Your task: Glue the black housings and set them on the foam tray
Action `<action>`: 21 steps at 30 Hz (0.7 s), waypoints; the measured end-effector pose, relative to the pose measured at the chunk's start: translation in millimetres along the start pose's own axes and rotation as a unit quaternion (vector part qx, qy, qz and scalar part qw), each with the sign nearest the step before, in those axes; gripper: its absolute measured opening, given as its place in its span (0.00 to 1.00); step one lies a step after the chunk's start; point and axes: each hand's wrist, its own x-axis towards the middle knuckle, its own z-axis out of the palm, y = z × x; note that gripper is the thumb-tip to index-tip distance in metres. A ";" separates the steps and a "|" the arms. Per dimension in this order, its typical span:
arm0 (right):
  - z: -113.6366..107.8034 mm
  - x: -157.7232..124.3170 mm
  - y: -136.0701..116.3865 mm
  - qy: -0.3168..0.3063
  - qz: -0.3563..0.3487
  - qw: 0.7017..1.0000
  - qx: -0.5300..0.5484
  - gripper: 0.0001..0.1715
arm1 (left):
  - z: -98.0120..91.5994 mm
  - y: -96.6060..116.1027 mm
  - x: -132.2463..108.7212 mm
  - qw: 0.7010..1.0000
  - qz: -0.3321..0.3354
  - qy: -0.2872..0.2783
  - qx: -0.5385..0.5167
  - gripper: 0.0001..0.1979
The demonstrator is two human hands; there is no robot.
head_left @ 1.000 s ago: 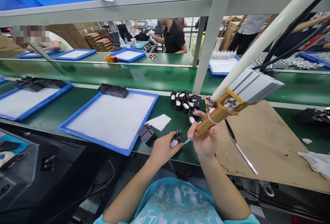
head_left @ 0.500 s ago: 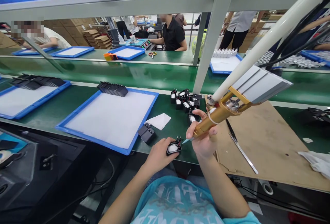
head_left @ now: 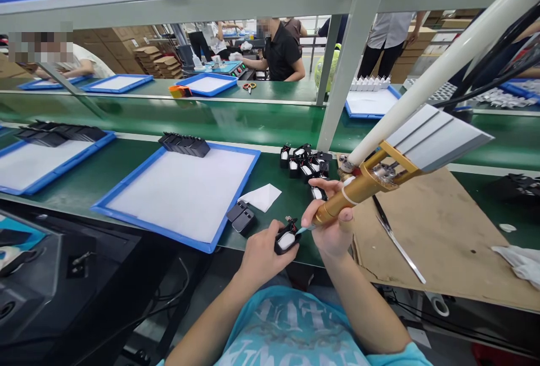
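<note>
My left hand (head_left: 265,252) is closed around a small black housing (head_left: 287,240) with a white piece inside and thin wires and prongs at its upper end. Gripped in my right hand (head_left: 334,230) is a gold-coloured glue dispenser (head_left: 349,200) with a pale blue nozzle, joined to a white pole. The nozzle's tip is at the right side of the housing, close to the wires; whether it touches cannot be told. Left of the housing lie two black covers (head_left: 242,218) beside a folded white paper (head_left: 262,196). Several more black housings (head_left: 304,162) stand grouped beyond my hands.
A blue-rimmed tray (head_left: 211,240) with a row of black adapters (head_left: 184,144) is on the left. Tweezers (head_left: 400,247) lie on the cardboard (head_left: 447,236) at right. A metal post (head_left: 343,68) rises ahead, and co-workers sit across the green bench.
My left hand has turned the housing slightly and moved it a little right. The nozzle tip has come closer to it, and the dispenser has shifted slightly.
</note>
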 end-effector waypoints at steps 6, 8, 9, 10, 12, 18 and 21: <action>1.3 -0.1 -2.1 0.002 -0.003 1.000 -0.006 0.22 | -2.2 1.4 0.1 1.000 -0.014 -0.013 -0.021 0.14; 2.4 -0.3 -2.3 0.008 0.002 1.000 -0.012 0.27 | -2.3 1.4 0.2 0.999 -0.025 -0.021 -0.032 0.13; 3.1 -0.4 -2.3 0.010 0.002 1.000 -0.016 0.29 | -2.3 1.2 0.2 0.999 -0.030 -0.024 -0.036 0.13; 3.9 -0.3 -2.4 0.012 0.002 1.000 -0.019 0.31 | -2.1 0.7 0.2 0.998 -0.034 -0.028 -0.039 0.13; 5.6 0.0 -2.7 0.014 -0.001 1.000 -0.017 0.31 | -1.1 -0.9 0.5 0.998 -0.042 -0.034 -0.044 0.14; 11.1 0.9 -3.2 0.014 0.010 1.000 0.006 0.29 | 9.7 -6.3 3.7 0.997 -0.063 -0.036 -0.037 0.15; 15.8 -0.1 -0.7 0.014 0.013 1.000 0.022 0.28 | 17.0 -3.7 6.3 0.997 -0.065 -0.030 -0.034 0.15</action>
